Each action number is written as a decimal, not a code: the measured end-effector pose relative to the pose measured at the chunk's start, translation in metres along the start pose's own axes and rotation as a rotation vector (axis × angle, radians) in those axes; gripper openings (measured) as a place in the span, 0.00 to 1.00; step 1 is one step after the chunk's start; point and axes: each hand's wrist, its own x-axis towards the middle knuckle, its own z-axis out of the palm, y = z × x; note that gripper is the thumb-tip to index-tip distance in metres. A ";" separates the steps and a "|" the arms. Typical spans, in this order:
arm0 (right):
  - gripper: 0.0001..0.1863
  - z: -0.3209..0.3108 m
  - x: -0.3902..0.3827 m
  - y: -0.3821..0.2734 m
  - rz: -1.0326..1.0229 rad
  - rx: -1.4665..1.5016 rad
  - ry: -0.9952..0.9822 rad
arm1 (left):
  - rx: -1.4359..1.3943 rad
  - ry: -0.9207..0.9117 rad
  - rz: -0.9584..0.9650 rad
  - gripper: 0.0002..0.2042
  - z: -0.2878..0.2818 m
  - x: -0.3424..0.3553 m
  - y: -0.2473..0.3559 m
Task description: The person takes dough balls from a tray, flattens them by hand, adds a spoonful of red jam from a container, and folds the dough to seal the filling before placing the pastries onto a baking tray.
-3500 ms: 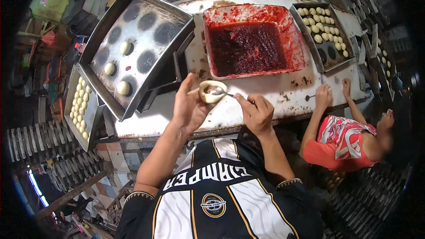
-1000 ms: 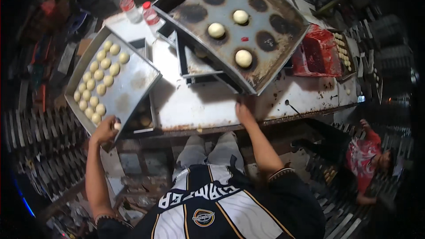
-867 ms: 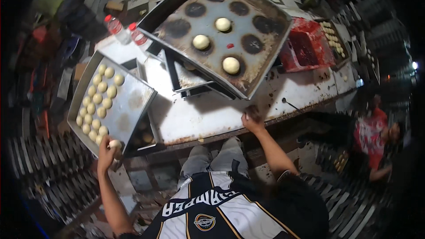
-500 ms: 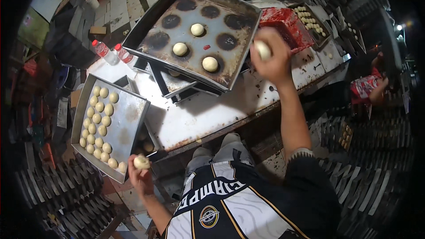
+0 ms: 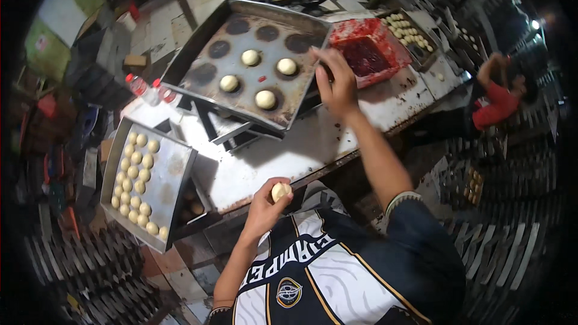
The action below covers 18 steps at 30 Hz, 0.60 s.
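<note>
One dough ball (image 5: pixel 280 192) is in my left hand (image 5: pixel 265 204), held up in front of my shirt (image 5: pixel 313 253), at the near edge of the table. My left fingers are curled around it, thumb against its side. My right hand (image 5: pixel 337 84) is raised at the right edge of the large tray (image 5: pixel 244 41); its fingers are bent and partly spread, and I see them holding nothing.

Four pale balls (image 5: pixel 265 100) sit in the large tray, one red scrap (image 5: pixel 262 78) among them; dark round stains mark its base. It rests slantwise over other trays (image 5: pixel 214 131) on the white table (image 5: pixel 313 144). To its right, a red-smeared tub (image 5: pixel 400 48) contains dark red filling (image 5: pixel 360 57). To its left, a smaller tray (image 5: pixel 171 174) carries rows of dough balls (image 5: pixel 145 174), and two red-capped bottles (image 5: pixel 137 86) stand behind. Beyond the tub is another tray of balls (image 5: pixel 414 38). Farther right, a person in a red shirt (image 5: pixel 497 111) has both arms raised.
</note>
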 end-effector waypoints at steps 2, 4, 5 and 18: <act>0.16 0.000 -0.075 -0.030 0.061 0.283 0.103 | 0.128 0.028 0.022 0.14 0.029 0.034 -0.001; 0.18 0.000 -0.135 -0.045 0.148 0.423 -0.311 | 0.461 0.073 0.205 0.14 0.064 0.057 -0.011; 0.17 -0.004 -0.153 -0.040 0.143 0.425 -0.511 | 0.652 -0.034 -0.006 0.15 0.079 0.060 -0.007; 0.09 -0.133 -0.290 0.260 0.471 -0.338 -0.577 | 0.025 0.044 -0.154 0.14 0.188 0.202 0.012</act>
